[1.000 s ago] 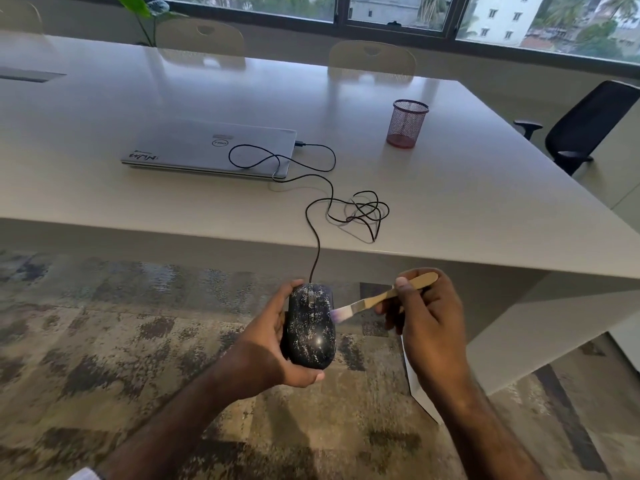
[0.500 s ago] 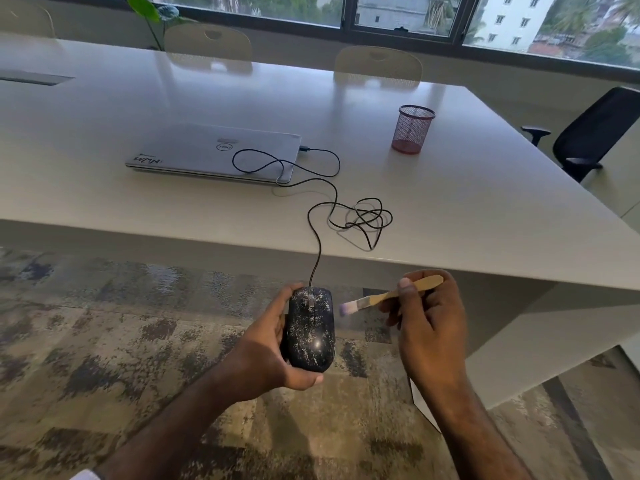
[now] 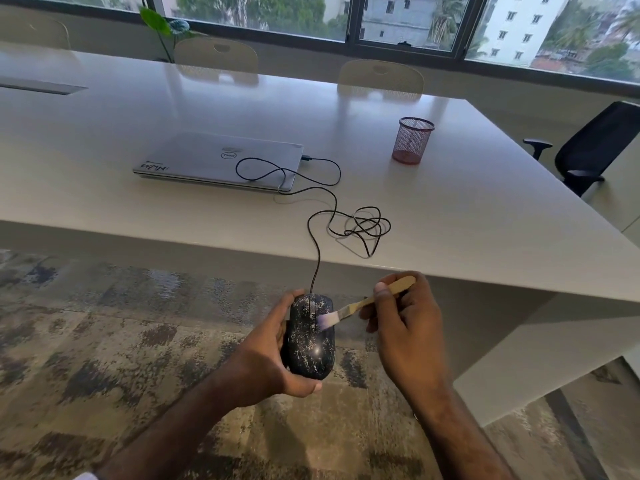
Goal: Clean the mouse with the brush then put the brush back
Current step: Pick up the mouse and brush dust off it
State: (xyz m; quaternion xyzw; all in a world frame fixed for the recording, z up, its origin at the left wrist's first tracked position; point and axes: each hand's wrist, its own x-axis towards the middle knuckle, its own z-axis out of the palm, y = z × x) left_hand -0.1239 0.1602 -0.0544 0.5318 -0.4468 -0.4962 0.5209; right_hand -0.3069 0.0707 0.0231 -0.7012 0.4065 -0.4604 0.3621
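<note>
At lower centre of the frame, the left hand (image 3: 273,355) grips a black, white-speckled corded mouse (image 3: 311,341) off the white counter (image 3: 485,209). Just right, the wooden-handled brush with pale bristles (image 3: 349,308) touches the mouse's upper right side, pinched by the right hand (image 3: 408,327). A red mesh cup (image 3: 412,140) stands upper right.

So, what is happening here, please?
A person is cleaning a black speckled mouse with a small brush. The left hand holds the mouse in the air below the table edge; the right hand holds the wooden handle, with the bristles touching the top of the mouse. The mouse's cable runs up over the table to a closed laptop. A red mesh cup stands further back.
</note>
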